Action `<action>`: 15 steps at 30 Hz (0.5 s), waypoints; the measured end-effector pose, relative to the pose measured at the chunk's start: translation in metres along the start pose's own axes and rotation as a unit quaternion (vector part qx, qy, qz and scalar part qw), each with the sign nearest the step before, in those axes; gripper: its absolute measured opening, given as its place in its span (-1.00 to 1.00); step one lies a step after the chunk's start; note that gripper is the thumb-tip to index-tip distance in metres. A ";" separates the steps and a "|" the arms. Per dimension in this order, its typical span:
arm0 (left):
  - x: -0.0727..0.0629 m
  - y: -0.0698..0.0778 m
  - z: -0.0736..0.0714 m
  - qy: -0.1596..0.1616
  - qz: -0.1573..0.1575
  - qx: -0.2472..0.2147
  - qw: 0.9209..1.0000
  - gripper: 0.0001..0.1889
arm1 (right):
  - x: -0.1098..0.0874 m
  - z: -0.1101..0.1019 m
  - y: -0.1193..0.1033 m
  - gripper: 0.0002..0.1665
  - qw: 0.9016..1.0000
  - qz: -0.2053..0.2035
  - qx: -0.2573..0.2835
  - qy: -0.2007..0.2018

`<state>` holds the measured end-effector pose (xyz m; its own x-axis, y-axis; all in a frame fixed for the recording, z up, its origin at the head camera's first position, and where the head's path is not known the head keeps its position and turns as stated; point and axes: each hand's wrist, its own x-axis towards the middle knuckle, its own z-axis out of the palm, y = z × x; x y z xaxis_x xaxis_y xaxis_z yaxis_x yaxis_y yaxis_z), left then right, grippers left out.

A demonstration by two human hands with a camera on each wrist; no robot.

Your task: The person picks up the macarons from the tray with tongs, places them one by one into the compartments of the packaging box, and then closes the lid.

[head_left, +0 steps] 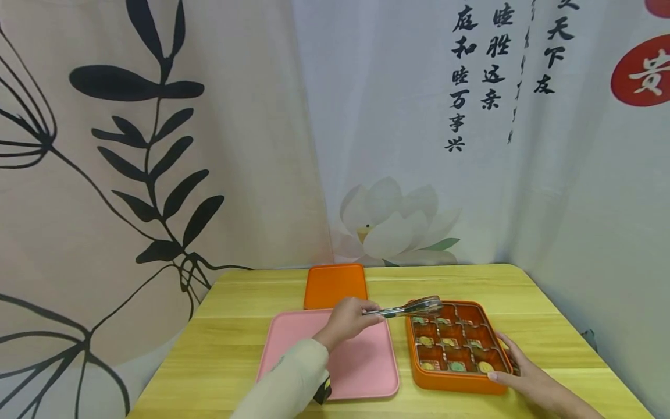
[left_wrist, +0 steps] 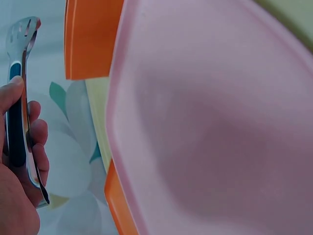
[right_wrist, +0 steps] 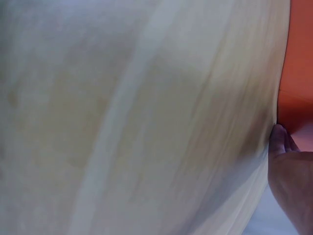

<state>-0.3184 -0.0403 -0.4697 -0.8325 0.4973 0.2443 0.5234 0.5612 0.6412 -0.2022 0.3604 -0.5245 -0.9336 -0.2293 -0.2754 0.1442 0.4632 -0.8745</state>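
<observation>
In the head view my left hand (head_left: 348, 320) grips metal serving tongs (head_left: 403, 308) with dark handle inserts. The tongs' head reaches over the back left of an orange box (head_left: 452, 383) split into square compartments. Small wrapped pieces (head_left: 458, 366), green and yellow, lie in several of these. The left wrist view shows fingers and thumb wrapped around the tongs' handle, with a small reddish bit at the tips. My right hand (head_left: 528, 375) holds the box's front right corner, thumb at the front rim and fingers along the side.
A pink tray (head_left: 361, 366) lies left of the box, beneath my left forearm. Behind the tray is a flat orange lid (head_left: 335, 286). All stand on a wood-grain table (head_left: 209, 349) backed by a printed curtain (head_left: 251, 145).
</observation>
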 end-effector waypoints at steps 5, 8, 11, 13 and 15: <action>0.017 0.014 0.014 0.002 0.007 0.016 1.000 -0.87 | 0.000 0.000 0.000 0.11 1.000 -0.001 -0.002 0.004; 0.025 0.021 0.023 0.005 0.000 0.020 1.000 -0.81 | 0.000 0.001 0.000 0.11 1.000 -0.005 -0.004 0.008; 0.031 0.026 0.030 0.009 -0.002 0.017 1.000 -0.76 | -0.001 0.001 -0.001 0.11 1.000 -0.007 -0.004 0.010; 0.035 0.030 0.034 0.010 -0.003 0.022 1.000 -0.74 | -0.001 0.002 -0.001 0.11 1.000 -0.009 -0.001 0.011; 0.039 0.033 0.038 0.009 -0.007 0.025 1.000 -0.73 | -0.001 0.003 -0.001 0.11 1.000 -0.011 0.000 0.012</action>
<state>-0.3261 0.0230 -0.4668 -0.8430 0.4774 0.2478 0.5191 0.6013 0.6074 -0.2009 0.3578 -0.5245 -0.9439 -0.2199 -0.2465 0.1234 0.4577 -0.8805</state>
